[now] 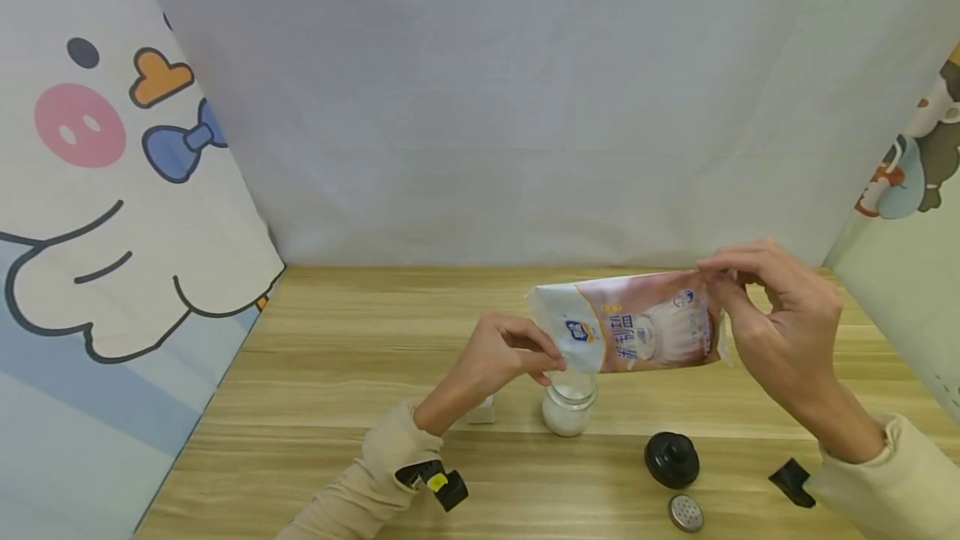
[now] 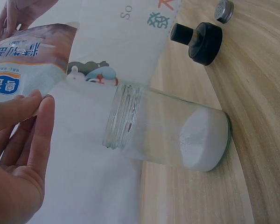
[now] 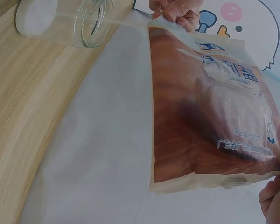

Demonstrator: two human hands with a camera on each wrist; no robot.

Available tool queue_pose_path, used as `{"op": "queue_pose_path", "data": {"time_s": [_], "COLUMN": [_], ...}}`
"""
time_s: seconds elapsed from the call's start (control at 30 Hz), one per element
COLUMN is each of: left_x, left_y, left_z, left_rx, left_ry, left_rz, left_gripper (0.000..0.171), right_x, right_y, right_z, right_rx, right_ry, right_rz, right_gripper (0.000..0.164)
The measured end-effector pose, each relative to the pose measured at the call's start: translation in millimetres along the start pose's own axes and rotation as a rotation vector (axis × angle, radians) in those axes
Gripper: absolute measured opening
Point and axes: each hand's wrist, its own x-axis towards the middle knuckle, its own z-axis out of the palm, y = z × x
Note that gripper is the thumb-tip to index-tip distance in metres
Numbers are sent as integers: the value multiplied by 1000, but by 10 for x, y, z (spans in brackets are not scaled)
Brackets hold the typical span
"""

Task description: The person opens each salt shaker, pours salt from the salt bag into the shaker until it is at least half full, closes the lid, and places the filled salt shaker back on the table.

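Note:
A brown and pale-blue bag of salt (image 1: 637, 323) is held on its side above the table, tilted over an open glass jar (image 1: 567, 417). My left hand (image 1: 510, 357) pinches its lower corner by the jar's mouth. At the other end, my right hand (image 1: 780, 315) grips the bag's edge between thumb and fingers. From the pinched corner a thin white stream (image 3: 126, 23) runs into the jar in the right wrist view. White salt (image 2: 200, 140) covers the jar's bottom, as the left wrist view shows.
Right of the jar lie a black knobbed lid (image 1: 672, 459) and a small perforated metal cap (image 1: 686, 513). A small white block (image 1: 482, 412) sits partly hidden behind my left wrist. A grey-white cloth wall (image 1: 525, 107) stands at the wooden table's (image 1: 337, 357) back edge.

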Motion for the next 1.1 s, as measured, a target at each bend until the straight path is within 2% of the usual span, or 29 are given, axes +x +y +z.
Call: {"op": "queue_pose_path", "data": {"time_s": [0.17, 0.33, 0.7, 1.1], "left_x": [-3, 5, 9, 17], "left_y": [5, 1, -3, -46], "left_z": [6, 12, 13, 22], "left_rx": [-1, 12, 5, -21], "left_ry": [0, -9, -8, -5], "left_rz": [-9, -12, -8, -1], "left_gripper": [7, 1, 1, 7], "right_x": [-5, -3, 0, -5], "right_y": [1, -1, 15, 16], "right_z": [-7, -15, -2, 10], "right_rx": [-6, -7, -6, -2], "right_ry": [1, 3, 9, 9], "right_rz": [1, 4, 2, 27], "right_gripper": [8, 8, 7, 8]}}
